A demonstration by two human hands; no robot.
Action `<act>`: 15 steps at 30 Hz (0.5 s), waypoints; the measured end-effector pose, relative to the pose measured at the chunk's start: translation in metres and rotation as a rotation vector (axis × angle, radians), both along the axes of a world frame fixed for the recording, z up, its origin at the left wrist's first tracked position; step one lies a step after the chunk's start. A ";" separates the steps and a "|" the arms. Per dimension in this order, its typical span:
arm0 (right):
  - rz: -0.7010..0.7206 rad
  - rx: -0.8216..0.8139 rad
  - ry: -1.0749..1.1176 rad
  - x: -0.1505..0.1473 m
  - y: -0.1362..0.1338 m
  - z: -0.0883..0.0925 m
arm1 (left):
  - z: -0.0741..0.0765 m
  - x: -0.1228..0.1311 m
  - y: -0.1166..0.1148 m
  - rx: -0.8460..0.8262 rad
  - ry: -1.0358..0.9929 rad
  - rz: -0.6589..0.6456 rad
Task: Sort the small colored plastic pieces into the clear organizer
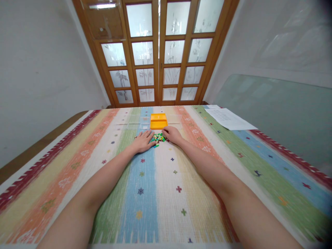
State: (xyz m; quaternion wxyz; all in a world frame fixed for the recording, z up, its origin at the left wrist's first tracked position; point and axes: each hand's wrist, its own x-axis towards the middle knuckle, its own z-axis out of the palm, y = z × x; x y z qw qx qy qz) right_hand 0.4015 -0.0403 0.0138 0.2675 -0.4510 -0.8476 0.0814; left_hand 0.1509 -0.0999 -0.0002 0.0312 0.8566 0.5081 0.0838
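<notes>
- Green, yellow, white and darker small pieces [158, 138] lie in a loose pile at the centre of the frame, on the striped tablecloth [141, 221]; single shapes are too small to tell.
- Left hand [144, 141], left of centre: palm down, fingers spread and apart, the tips at the pile's left edge. No piece shows clamped in it. A sideways slip of these fingers could spread the pile, since nothing walls it in.
- Right hand [172, 135], right of centre: fingers curled at the pile's right edge. Whether thumb and forefinger are together on a piece cannot be told. Should one be pinched there, its small size could let it slip out and drop among similar pieces.
- Orange tray [159, 125], just above the pile in the frame: two sections, near both hands. A knuckle could nudge it, as the right hand is close to its lower right corner.
- Clear trays [131, 125], to the left and right of the orange one: their transparent walls are hard to see against the stripes, so an edge could be misjudged and bumped.
- White paper [229, 119], right of the frame: well apart from the hands, hence little at risk.
</notes>
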 end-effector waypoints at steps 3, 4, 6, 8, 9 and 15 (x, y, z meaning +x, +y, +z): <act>0.007 0.000 0.004 0.000 0.000 0.001 | -0.002 -0.008 0.006 -0.015 -0.009 0.018; 0.010 0.002 0.005 0.000 0.000 0.000 | -0.003 -0.008 0.006 -0.015 -0.013 0.017; 0.014 0.007 0.006 0.000 0.000 0.000 | -0.003 -0.009 0.007 -0.008 -0.021 0.025; 0.017 0.006 -0.001 0.000 0.001 0.000 | -0.002 -0.009 0.007 -0.005 -0.025 0.051; 0.018 0.003 -0.005 -0.001 0.001 0.001 | -0.002 -0.010 0.007 -0.010 -0.023 0.067; 0.015 -0.005 -0.006 0.000 -0.001 0.001 | -0.001 -0.021 0.012 -0.060 0.004 0.101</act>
